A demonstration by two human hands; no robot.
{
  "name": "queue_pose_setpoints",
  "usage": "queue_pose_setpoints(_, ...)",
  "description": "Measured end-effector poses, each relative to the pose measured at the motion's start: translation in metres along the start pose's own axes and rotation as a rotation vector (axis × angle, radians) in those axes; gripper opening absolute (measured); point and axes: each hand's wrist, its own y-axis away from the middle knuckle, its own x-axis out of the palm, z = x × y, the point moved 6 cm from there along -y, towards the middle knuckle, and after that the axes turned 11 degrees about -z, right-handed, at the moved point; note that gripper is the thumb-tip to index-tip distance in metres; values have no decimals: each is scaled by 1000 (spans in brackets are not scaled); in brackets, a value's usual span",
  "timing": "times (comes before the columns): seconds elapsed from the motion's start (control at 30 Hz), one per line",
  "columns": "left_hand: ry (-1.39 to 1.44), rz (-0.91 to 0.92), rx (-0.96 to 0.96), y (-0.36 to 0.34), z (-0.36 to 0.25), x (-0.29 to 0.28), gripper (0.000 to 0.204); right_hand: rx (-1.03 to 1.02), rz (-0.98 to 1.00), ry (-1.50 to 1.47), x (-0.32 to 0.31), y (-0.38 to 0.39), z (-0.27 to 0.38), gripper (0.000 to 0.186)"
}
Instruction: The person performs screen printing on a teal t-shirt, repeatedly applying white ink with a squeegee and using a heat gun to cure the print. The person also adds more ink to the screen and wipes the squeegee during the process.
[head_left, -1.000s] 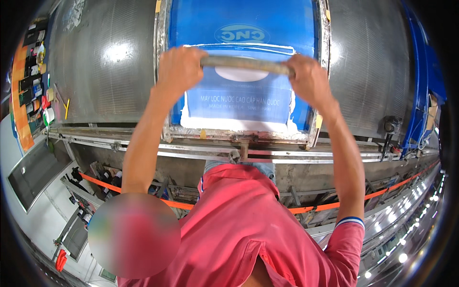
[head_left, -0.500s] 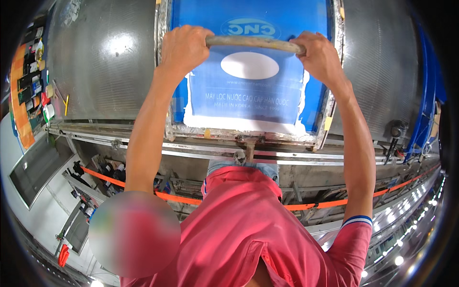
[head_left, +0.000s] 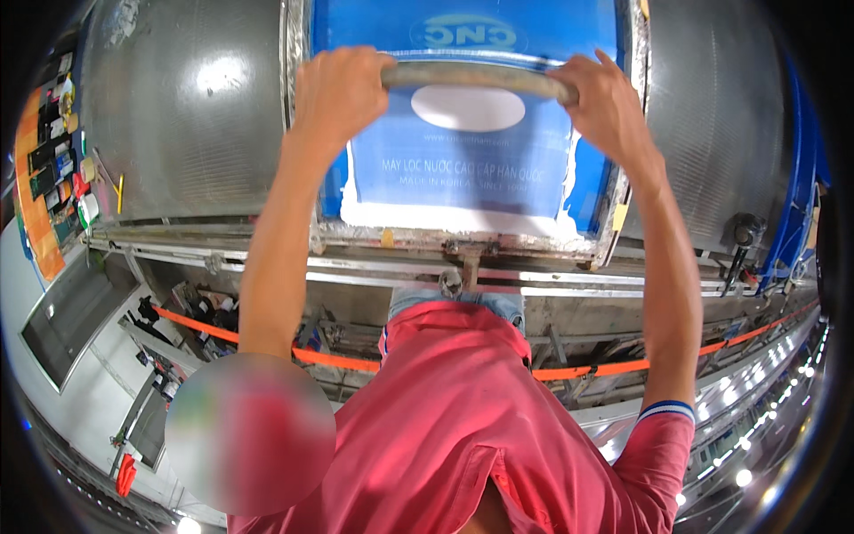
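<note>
A squeegee with a worn, pale wooden handle (head_left: 480,77) lies crosswise over a blue printing screen (head_left: 331,198). My left hand (head_left: 342,93) is closed round its left end. At the other end my right hand (head_left: 605,102) grips it, one finger sticking up. Along the squeegee's far side runs a thin pale line, perhaps ink. A white oval (head_left: 469,110) shows just on the near side of the handle, its top edge covered. White ink (head_left: 445,216) borders the lighter panel with printed lettering. The blade itself is hidden under the handle.
The screen's stained metal frame (head_left: 621,191) has bits of yellow tape. Grey tabletop (head_left: 196,116) stretches to both sides, with a metal rail (head_left: 569,289) along its near edge. A dark clamp-like fitting (head_left: 745,236) stands at right. Small tools and containers (head_left: 84,191) sit far left.
The squeegee has come slightly nearer to me over the screen, now covering the oval's top edge. Both hands keep their grip; a right finger has lifted.
</note>
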Motion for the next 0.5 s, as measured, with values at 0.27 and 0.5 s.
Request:
queue_pose_setpoints(0.27,223,-59,3,167,-51,-10,41,166,122,-79,-15,152,99,35)
queue_pose_setpoints(0.5,49,85,-11,12,-8,-24,22,198,164,12,-19,13,8,17)
